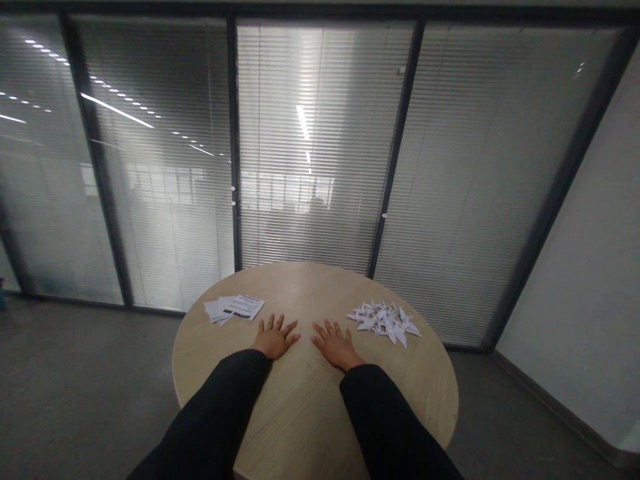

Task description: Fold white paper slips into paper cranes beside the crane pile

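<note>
Folded paper shapes [384, 320], white and pointed, lay heaped on the round table [295, 427], beside your right hand [335, 343] on its outer side. That hand was spread palm down, gripping nothing. Your left hand [277, 337] was likewise open and flat, near some loosely overlapping printed sheets [245, 307] on the left. Judging by how things lay, the heaped shapes were already folded, while the sheets were flat and seemingly unworked; you could not tell the number of either.

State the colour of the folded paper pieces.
The folded paper pieces are white, as the head view shows.
</note>
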`<state>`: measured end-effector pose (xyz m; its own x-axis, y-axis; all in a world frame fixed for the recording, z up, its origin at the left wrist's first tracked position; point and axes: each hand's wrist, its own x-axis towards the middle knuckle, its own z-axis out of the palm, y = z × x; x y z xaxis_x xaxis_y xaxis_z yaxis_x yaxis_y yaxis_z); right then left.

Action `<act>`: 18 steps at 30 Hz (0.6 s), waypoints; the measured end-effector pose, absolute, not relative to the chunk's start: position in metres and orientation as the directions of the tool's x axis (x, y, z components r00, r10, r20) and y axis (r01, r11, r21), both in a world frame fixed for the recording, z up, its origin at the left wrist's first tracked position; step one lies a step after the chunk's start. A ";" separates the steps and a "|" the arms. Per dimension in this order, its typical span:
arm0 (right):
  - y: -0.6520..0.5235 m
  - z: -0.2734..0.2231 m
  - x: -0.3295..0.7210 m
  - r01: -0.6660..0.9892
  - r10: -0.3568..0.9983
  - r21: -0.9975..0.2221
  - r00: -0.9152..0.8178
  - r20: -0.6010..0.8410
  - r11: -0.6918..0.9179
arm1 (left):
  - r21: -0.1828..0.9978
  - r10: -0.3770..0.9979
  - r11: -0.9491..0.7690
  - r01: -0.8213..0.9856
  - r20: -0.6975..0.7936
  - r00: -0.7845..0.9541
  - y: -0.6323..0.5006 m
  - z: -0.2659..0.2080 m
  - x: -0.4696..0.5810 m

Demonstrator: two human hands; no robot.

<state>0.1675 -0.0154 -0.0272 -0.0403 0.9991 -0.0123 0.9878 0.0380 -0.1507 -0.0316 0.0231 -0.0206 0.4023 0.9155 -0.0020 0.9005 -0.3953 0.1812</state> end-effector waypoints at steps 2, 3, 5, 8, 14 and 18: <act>-0.016 -0.027 0.167 0.987 0.999 -0.155 -0.038 -0.015 0.035 | 0.183 0.916 -0.394 0.901 -0.006 0.402 0.023 -0.021 -0.032; -0.016 -0.027 0.167 0.987 0.999 -0.156 -0.038 -0.017 0.035 | 0.181 0.915 -0.395 0.901 -0.005 0.403 0.023 -0.020 -0.032; -0.016 -0.027 0.167 0.988 0.999 -0.154 -0.036 -0.020 0.032 | 0.174 0.915 -0.397 0.901 0.003 0.403 0.022 -0.020 -0.032; -0.016 -0.027 0.167 0.989 0.999 -0.144 -0.031 -0.029 0.026 | 0.162 0.916 -0.398 0.903 0.008 0.402 0.021 -0.020 -0.031; -0.016 -0.027 0.168 0.989 0.999 -0.143 -0.039 -0.019 0.036 | 0.168 0.916 -0.396 0.903 0.000 0.402 0.022 -0.020 -0.031; -0.016 -0.027 0.168 0.987 0.999 -0.154 -0.041 -0.013 0.039 | 0.178 0.916 -0.395 0.901 0.002 0.401 0.023 -0.020 -0.032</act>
